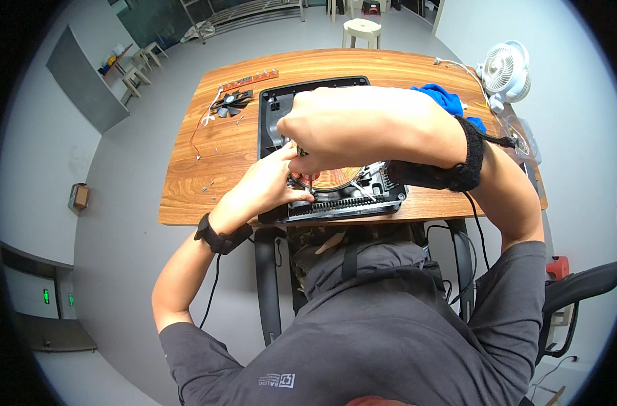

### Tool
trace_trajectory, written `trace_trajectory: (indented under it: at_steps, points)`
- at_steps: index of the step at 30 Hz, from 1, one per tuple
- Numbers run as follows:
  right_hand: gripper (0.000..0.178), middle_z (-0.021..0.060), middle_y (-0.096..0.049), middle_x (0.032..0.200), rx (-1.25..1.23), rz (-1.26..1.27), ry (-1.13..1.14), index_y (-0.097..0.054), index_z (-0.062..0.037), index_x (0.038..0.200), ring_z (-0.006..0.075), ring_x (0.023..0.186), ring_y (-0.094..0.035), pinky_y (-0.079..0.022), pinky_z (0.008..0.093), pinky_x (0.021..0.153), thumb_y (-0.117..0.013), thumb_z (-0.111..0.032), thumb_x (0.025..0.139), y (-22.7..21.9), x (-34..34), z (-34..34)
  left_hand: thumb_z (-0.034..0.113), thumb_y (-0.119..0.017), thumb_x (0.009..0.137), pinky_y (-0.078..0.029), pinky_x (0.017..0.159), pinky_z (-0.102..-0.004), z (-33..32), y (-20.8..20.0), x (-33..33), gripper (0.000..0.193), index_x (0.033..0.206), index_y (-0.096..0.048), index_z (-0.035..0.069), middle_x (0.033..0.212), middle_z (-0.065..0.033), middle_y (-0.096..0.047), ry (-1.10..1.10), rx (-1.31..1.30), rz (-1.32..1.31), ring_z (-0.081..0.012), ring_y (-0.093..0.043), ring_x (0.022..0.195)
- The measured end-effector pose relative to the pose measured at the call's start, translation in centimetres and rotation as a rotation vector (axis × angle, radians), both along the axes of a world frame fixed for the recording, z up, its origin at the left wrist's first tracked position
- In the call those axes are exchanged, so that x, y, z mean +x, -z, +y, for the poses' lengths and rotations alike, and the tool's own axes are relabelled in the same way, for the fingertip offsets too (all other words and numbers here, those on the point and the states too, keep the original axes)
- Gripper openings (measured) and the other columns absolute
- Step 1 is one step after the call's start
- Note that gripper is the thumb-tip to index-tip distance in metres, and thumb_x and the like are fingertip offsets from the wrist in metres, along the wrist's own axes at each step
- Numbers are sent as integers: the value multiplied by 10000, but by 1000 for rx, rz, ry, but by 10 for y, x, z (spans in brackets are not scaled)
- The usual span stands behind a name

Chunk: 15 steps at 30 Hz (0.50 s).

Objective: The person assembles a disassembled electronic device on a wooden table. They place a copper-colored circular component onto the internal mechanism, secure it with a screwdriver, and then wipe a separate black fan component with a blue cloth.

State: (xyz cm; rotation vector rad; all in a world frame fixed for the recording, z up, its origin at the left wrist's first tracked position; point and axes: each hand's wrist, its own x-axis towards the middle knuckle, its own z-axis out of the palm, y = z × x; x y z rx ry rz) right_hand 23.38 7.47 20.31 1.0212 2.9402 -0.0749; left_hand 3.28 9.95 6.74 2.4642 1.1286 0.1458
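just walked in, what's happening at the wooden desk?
A person is bent over an opened black plastic appliance housing on the wooden table, with a round copper-coloured coil exposed inside. The right hand reaches across from above, gripping what looks like a red-handled screwdriver pointed down at the coil's edge. The left hand braces beside it with fingertips at the same spot. A removed small black fan with wires, an orange circuit strip and loose screws lie to the left; a blue cloth lies right.

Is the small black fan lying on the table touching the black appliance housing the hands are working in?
Apart. The head view shows bare wooden table between the small black fan and the left edge of the black housing.
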Motion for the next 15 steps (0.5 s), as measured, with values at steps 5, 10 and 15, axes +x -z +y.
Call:
trace_trajectory:
  at_steps: [5,10,15]
  points:
    - [426,236,-687,911,15,-9,64,-648,50,1017,398,878,-687,-571,466,785,-656,-374,972,-4,6,-1,329,-920,700,-531,971,-429,3,10,-4,616,1187,-679,40,1202,-172,-660,121,214,-178,-346,-642,1123]
    - [349,198,-660,954,-6,42,-107,-642,27,1081,380,984,-672,-550,453,846,-727,-270,921,-6,9,1,294,-921,702,-542,963,-441,2,11,-4,632,1222,-669,40,1185,-181,-690,158,328,-153,-354,-662,1122]
    - [269,226,-686,839,55,79,-21,-675,60,909,379,795,-692,-569,455,720,-674,-206,877,5,3,1,355,-903,715,-481,1076,-442,2,3,-1,705,1301,-645,61,1407,-161,-563,51,66,-56,-357,-540,1306]
